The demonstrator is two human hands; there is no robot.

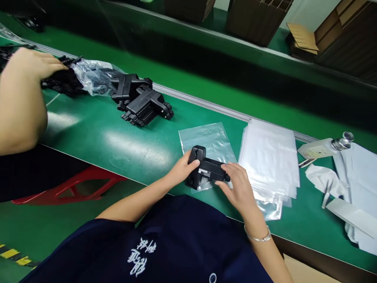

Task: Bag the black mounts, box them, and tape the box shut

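Holder [212, 169]: black, in front of the body, above a clear bag [206, 135] spread on the table [141, 147]. Whether it rests on the bag or is held just over it cannot be told.

Hands: left hand [184, 171] grips the wide end, thumb on top, fingers mostly hidden; right hand [238, 182] pinches the narrow end between fingers and thumb. A small white label [204, 173] shows on the upper face.

Progress, as judged: one unit in work. Its body looks whole, label on; it is outside the bag, which looks flat and unfilled. Whether handling of this unit is nearly over cannot be read.

Stock: a pile of similar holders [144, 102] lies up the table to the left, apart from both hands, so more units appear left. Stack of bags [269, 157] just right of the right hand, plenty remaining. Bottle [318, 149] beyond it. Far left, a co-worker's hand [44, 65] is near dark parts [63, 82], contact unclear.
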